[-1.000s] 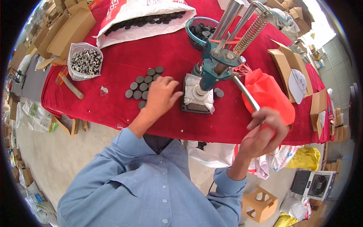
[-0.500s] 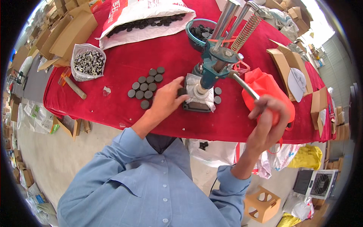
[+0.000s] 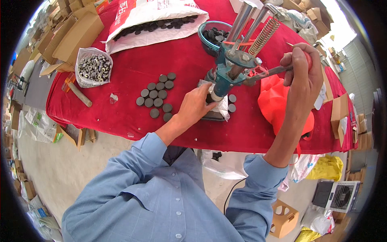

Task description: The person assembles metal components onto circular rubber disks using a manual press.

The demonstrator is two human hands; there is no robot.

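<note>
Careful: the dark disc (image 3: 209, 98) is by the foot of the press (image 3: 224, 80), pinched in your left hand (image 3: 194, 105). Those fingers could get squashed if your right hand (image 3: 304, 67), wrapped round the lever (image 3: 277, 71) at the press's three o'clock, pulls too soon. Bumping your bench (image 3: 125, 107) could scatter the loose discs (image 3: 153, 94) at nine o'clock.

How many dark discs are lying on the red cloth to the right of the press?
2: the upper disc lies beside the press, the lower disc just below the upper one in the picture. The press may hide others.
</note>
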